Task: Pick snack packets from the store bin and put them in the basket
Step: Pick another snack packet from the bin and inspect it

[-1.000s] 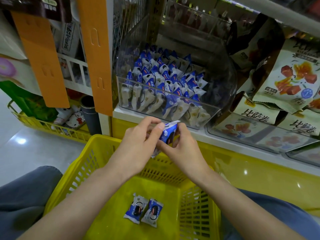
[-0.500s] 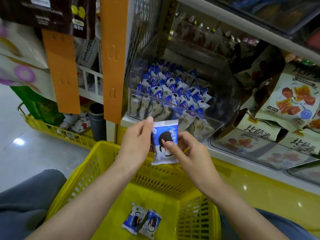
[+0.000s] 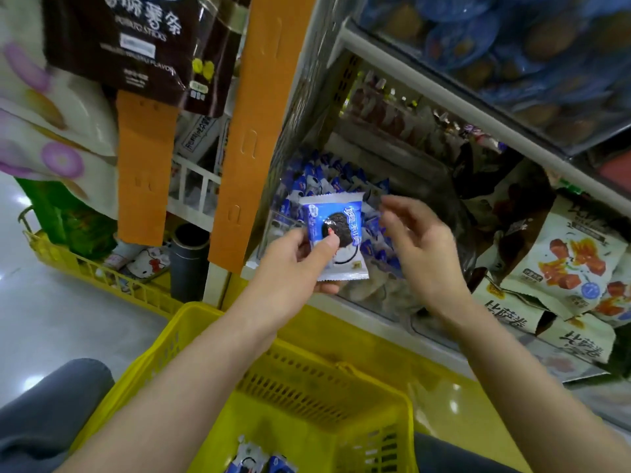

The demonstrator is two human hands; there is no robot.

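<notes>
1. Yellow basket [image 3: 191,322]: 2 cookie packets [image 3: 259,462] lie flat on its floor, side by side at the near end. Count unchanged from 0.5 s ago.
2. Left hand [image 3: 293,268]: above the basket's far rim, thumb on the front and fingers behind, pinching the lower left corner of cookie packet 3 [image 3: 336,233]. It now carries the packet alone.
3. Cookie packet 3: upright, face to the camera, above and beyond the basket's far rim, not yet over its floor. It sits higher against the shelf than 0.5 s ago, though the camera has also tilted up.
4. Clear store bin [image 3: 382,302]: on the shelf beyond the basket's far rim, many blue packets inside.
5. Right hand [image 3: 420,247]: 0.5 s ago its fingers touched the packet; now it is off it, just beside its right edge, fingers loosely spread, holding nothing.
6. Meaning, my read: handover to the left hand is done. Left can drop packet 3 into the basket; right is free to reach into the bin.
</notes>
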